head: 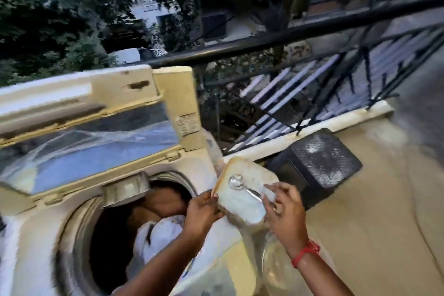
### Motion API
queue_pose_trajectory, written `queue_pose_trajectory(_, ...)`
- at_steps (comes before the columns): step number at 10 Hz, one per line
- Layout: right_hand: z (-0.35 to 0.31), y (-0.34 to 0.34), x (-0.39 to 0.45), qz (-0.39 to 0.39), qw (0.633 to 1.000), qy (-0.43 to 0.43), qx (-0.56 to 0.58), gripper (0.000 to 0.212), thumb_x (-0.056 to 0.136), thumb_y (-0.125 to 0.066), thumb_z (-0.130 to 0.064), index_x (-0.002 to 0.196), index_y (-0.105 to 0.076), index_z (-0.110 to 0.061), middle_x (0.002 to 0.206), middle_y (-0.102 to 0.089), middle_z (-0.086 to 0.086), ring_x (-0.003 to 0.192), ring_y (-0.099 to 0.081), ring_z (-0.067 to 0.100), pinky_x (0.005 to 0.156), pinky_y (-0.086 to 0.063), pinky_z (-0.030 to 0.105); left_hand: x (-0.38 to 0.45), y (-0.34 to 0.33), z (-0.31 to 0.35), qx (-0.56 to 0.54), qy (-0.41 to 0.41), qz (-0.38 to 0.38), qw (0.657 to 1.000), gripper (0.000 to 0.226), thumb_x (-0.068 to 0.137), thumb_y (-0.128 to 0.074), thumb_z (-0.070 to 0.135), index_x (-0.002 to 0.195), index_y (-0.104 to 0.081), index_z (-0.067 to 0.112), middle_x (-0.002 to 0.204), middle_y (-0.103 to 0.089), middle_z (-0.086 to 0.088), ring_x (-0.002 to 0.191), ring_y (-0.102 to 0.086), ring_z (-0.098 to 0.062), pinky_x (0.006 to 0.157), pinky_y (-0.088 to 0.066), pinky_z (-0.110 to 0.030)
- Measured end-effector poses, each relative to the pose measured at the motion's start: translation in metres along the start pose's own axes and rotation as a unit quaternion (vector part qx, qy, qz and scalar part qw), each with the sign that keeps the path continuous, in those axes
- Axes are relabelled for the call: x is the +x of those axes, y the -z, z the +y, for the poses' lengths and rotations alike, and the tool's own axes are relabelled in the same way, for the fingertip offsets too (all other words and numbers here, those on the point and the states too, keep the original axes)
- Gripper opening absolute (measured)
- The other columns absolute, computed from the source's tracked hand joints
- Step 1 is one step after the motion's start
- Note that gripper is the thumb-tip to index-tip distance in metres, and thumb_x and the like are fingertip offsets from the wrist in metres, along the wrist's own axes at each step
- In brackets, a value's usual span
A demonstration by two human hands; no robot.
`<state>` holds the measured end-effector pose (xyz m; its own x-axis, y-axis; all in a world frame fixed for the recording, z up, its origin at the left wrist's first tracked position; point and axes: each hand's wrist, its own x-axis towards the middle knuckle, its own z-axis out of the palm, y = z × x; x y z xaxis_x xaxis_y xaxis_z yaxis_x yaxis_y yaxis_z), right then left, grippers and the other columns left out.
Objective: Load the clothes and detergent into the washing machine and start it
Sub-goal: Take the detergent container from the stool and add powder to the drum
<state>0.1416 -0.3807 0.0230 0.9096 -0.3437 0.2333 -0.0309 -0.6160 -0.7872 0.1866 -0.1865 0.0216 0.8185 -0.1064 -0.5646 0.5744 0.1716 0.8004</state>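
Observation:
A cream top-loading washing machine (38,230) stands at the left with its lid (91,127) raised. Brown and white clothes (163,221) lie in its drum. My left hand (203,211) grips the left edge of an open rectangular detergent container (242,202), tilted toward me beside the drum's right rim. White powder fills the container. My right hand (283,211) holds the handle of a metal spoon (240,186), whose bowl lies over the powder. A red thread band circles my right wrist.
A black metal railing (288,33) runs behind the machine, with trees and buildings beyond. A dark square stool or box (322,163) sits on the tan floor at the right, by a low white ledge (336,120). Clear plastic hangs below the container.

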Motion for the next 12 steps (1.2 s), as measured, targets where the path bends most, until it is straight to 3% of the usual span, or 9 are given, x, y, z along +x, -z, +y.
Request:
queue_pose_trajectory(1, 0.029, 0.026, 0.012, 0.103, 0.965, -0.209, 0.122, 0.027, 0.078, -0.077, -0.009, 0.1, -0.065, -0.019, 0.1, -0.058, 0.003, 0.085, -0.061, 0.005, 0.075, -0.046, 0.008, 0.015, -0.05, -0.003, 0.033, 0.004, -0.029, 0.999, 0.017, 0.098, -0.051, 0.009, 0.093, -0.066, 0.002, 0.081, -0.068, -0.014, 0.073, -0.066, -0.024, 0.062, -0.055, -0.03)
queue_pose_trajectory(2, 0.075, 0.049, 0.021, 0.111, 0.886, -0.367, 0.262, 0.029, 0.077, -0.078, -0.008, 0.094, -0.061, -0.024, 0.092, -0.071, 0.012, 0.082, -0.066, 0.024, 0.08, -0.054, 0.04, 0.034, -0.099, -0.007, 0.068, 0.013, -0.059, 0.996, 0.017, 0.099, -0.049, 0.01, 0.098, -0.064, 0.001, 0.076, -0.07, -0.006, 0.065, -0.068, -0.011, 0.055, -0.054, -0.021)
queue_pose_trajectory(3, 0.114, 0.075, 0.031, 0.125, 0.8, -0.463, 0.362, 0.021, 0.078, -0.075, -0.004, 0.091, -0.062, -0.015, 0.093, -0.071, 0.013, 0.079, -0.065, 0.025, 0.076, -0.054, 0.04, 0.061, -0.148, -0.02, 0.094, 0.041, -0.074, 0.992, 0.022, 0.099, -0.048, 0.01, 0.113, -0.062, 0.0, 0.102, -0.07, -0.02, 0.081, -0.071, -0.016, 0.059, -0.057, -0.023)
queue_pose_trajectory(4, 0.148, 0.096, 0.037, 0.136, 0.731, -0.514, 0.428, 0.018, 0.079, -0.07, 0.001, 0.084, -0.062, -0.015, 0.082, -0.065, 0.006, 0.068, -0.057, 0.015, 0.063, -0.047, 0.024, 0.088, -0.186, -0.039, 0.093, 0.074, -0.1, 0.988, 0.021, 0.098, -0.05, 0.01, 0.116, -0.059, 0.006, 0.108, -0.069, -0.017, 0.086, -0.07, -0.02, 0.064, -0.058, -0.026)
queue_pose_trajectory(6, 0.24, 0.102, 0.049, 0.175, 0.665, -0.576, 0.441, 0.017, 0.082, -0.068, 0.0, 0.091, -0.064, -0.014, 0.064, -0.064, -0.003, 0.06, -0.053, 0.009, 0.064, -0.046, 0.023, 0.15, -0.248, -0.104, 0.142, 0.091, -0.084, 0.982, 0.017, 0.095, -0.056, 0.012, 0.105, -0.059, -0.001, 0.102, -0.066, -0.027, 0.087, -0.068, -0.033, 0.058, -0.058, -0.029)
queue_pose_trajectory(7, 0.289, 0.09, 0.064, 0.197, 0.645, -0.587, 0.448, 0.019, 0.083, -0.067, 0.001, 0.094, -0.064, -0.013, 0.069, -0.07, -0.004, 0.071, -0.057, 0.011, 0.071, -0.047, 0.023, 0.191, -0.271, -0.133, 0.18, 0.093, -0.064, 0.977, 0.023, 0.092, -0.063, 0.021, 0.104, -0.066, 0.001, 0.096, -0.07, -0.025, 0.085, -0.071, -0.037, 0.061, -0.059, -0.034)
queue_pose_trajectory(9, 0.402, 0.06, 0.106, 0.246, 0.632, -0.593, 0.434, 0.021, 0.08, -0.07, 0.003, 0.092, -0.064, -0.013, 0.072, -0.07, -0.003, 0.068, -0.058, 0.01, 0.063, -0.049, 0.021, 0.299, -0.321, -0.184, 0.226, 0.132, -0.027, 0.965, 0.011, 0.084, -0.071, 0.009, 0.09, -0.07, 0.0, 0.091, -0.07, -0.015, 0.08, -0.067, -0.026, 0.065, -0.061, -0.035)
queue_pose_trajectory(11, 0.501, 0.028, 0.14, 0.274, 0.647, -0.588, 0.4, 0.026, 0.079, -0.07, 0.003, 0.073, -0.057, -0.018, 0.073, -0.06, 0.002, 0.056, -0.053, 0.011, 0.052, -0.045, 0.02, 0.403, -0.348, -0.254, 0.334, 0.11, -0.066, 0.934, 0.013, 0.07, -0.075, 0.032, 0.074, -0.068, 0.021, 0.09, -0.073, -0.009, 0.089, -0.07, -0.029, 0.089, -0.055, -0.047)
queue_pose_trajectory(12, 0.531, 0.015, 0.149, 0.282, 0.667, -0.581, 0.371, 0.025, 0.077, -0.074, 0.002, 0.07, -0.059, -0.016, 0.074, -0.063, 0.002, 0.058, -0.058, 0.011, 0.049, -0.049, 0.017, 0.419, -0.365, -0.263, 0.333, 0.107, -0.051, 0.935, 0.013, 0.085, -0.07, 0.019, 0.073, -0.064, 0.018, 0.079, -0.067, -0.006, 0.072, -0.064, -0.02, 0.082, -0.057, -0.038)
